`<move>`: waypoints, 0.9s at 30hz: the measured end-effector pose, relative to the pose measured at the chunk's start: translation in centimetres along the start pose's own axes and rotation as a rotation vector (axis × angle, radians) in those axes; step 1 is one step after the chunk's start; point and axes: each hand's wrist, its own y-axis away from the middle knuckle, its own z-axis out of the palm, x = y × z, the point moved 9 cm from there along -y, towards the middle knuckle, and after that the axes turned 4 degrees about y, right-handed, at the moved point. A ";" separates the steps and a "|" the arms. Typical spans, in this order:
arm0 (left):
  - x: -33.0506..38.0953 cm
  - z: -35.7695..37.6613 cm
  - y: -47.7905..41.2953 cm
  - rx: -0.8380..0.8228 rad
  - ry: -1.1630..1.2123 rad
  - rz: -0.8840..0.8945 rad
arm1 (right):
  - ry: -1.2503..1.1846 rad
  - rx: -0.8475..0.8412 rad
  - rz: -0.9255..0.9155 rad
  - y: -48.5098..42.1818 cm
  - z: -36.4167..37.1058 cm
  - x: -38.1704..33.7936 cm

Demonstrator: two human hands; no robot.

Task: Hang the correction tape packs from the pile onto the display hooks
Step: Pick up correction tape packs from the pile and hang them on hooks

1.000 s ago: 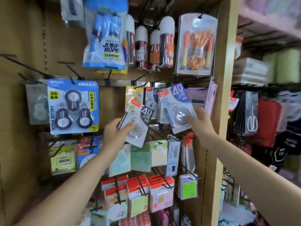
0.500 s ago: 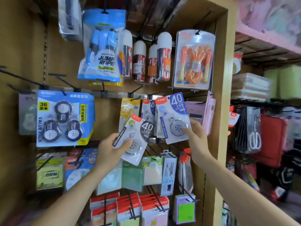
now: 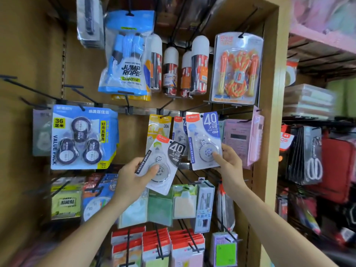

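Note:
My left hand point(image 3: 133, 180) grips a correction tape pack with a black "40" label point(image 3: 163, 162), tilted, in front of the middle of the display. My right hand point(image 3: 229, 162) pinches the lower right corner of a second pack with a blue "40" label point(image 3: 204, 139), held up by the black display hooks point(image 3: 194, 108) of the metal rail. Its punched hole lies near a hook tip; whether it is on the hook I cannot tell. Another "40" pack point(image 3: 179, 130) and a yellow "30m" pack point(image 3: 159, 128) hang behind them.
A blue three-tape value pack point(image 3: 82, 137) hangs at left. Jump ropes point(image 3: 127, 54) and spray cans point(image 3: 198, 66) hang above. A pink calculator pack point(image 3: 240, 139) hangs at right beside the wooden side panel point(image 3: 269, 132). Sticky notes point(image 3: 159, 245) fill the lower hooks.
The view has tilted upward, so the display sits lower in frame. Both hands keep hold of their packs; the blue-label pack has stayed by the rail hooks.

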 end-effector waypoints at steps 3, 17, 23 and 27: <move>-0.3 0.1 -0.1 0.005 -0.005 -0.002 | -0.030 -0.005 -0.044 0.0 0.1 -0.9; -0.1 -0.2 0.4 0.052 0.077 0.013 | 0.003 0.026 -0.027 -1.0 -0.6 -0.4; 0.0 -0.3 0.5 0.065 0.083 0.013 | 0.129 0.017 0.016 -1.6 -0.7 1.0; 0.1 -0.2 0.6 0.051 0.105 0.019 | 0.302 0.049 0.049 -3.8 0.1 1.3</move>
